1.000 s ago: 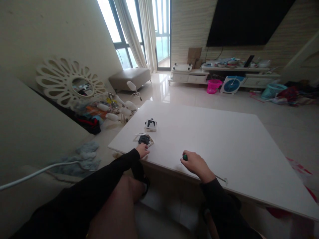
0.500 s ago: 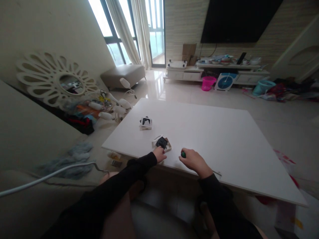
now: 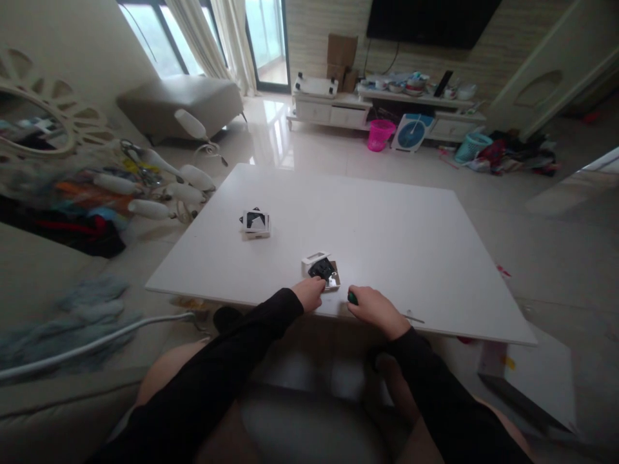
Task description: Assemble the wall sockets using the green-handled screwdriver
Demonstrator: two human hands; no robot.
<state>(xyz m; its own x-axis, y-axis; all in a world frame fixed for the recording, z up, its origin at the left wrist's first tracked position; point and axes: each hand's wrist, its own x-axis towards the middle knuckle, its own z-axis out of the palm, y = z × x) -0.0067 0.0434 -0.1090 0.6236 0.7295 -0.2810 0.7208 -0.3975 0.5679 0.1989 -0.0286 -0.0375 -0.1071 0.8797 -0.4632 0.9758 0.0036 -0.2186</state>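
My left hand (image 3: 308, 295) is at the near edge of a small open white box (image 3: 337, 281). Its fingers are bent over the edge, with the fingertips against a black plastic part (image 3: 322, 267) in the box; exactly how they grip is hard to see. To the right, my right hand (image 3: 374, 310) is closed around a screwdriver (image 3: 353, 298). The green handle end pokes out at the thumb side, and a thin metal shaft shows beyond the wrist. Both hands are low over the near edge of the white table (image 3: 387, 245).
Another small white box (image 3: 256, 223) with black pieces lies on the left of the table. A lamp with white shades (image 3: 181, 187) stands beyond the left edge. Farther off are a bench (image 3: 181, 106), a pink basket (image 3: 380, 135) and a blue-white fan (image 3: 412, 133).
The view has turned right and down. The open box has slid right along the table with my left hand. My right hand has moved right too, still holding the screwdriver.
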